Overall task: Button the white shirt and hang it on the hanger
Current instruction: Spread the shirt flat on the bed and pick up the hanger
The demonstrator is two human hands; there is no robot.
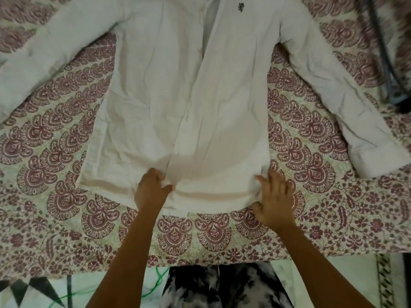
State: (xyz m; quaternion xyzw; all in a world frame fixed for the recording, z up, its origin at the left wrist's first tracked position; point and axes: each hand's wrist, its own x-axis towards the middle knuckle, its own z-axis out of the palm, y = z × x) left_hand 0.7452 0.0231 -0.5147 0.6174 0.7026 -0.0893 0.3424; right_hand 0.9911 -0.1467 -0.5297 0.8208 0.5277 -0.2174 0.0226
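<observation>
Shirt: a white shirt point(191, 103) lies spread flat, front up, on a bed, with its hem nearest the person and its collar end at the far edge of view.
Front panels: one panel overlaps the other down the middle, and they part into a narrow gap near the top; no button can be made out.
Emblem: a small dark mark point(240, 6) sits on the chest.
Sleeves: both lie stretched out to the sides, and the cuff point(378, 156) on the right reaches toward the bed's near right part.
Left hand: the left hand point(153, 190) is at the hem where the two panels meet; its grip is closed, thumb and curled fingers pinching a fold of the cloth.
Right hand: the right hand point(274, 198) lies on the hem's right corner; its grip is loose, fingers stretched out flat over the cloth and partly on the bedspread, slightly blurred.
Bedspread: a pale bedspread point(200, 232) printed with maroon fan shapes and flowers covers the bed under the shirt.
Far right: a dark curved bar point(387, 63) lies on the bedspread, apart from the sleeve; I cannot tell what it is.
Floor: pale floor point(311, 274) with black triangle patterns shows below the bed's edge.
Cord: a green cord point(155, 283) trails across the floor.
Person: black-and-white patterned clothing point(222, 285) shows between the forearms.
</observation>
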